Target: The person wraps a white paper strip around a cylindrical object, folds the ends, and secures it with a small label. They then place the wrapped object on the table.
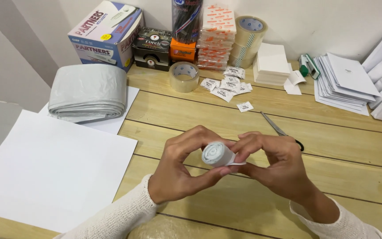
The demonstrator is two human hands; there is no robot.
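Both my hands hold a small tightly rolled grey plastic sheet above the wooden table, its spiral end facing me. My left hand curls around the roll's left side with thumb and fingers. My right hand pinches its right side, where a white edge sticks out. Scissors lie on the table just behind my right hand, partly hidden by it.
A large white sheet lies at the left, with a folded grey plastic bundle behind it. At the back stand boxes, tape rolls, small white sachets, a white paper stack and envelopes.
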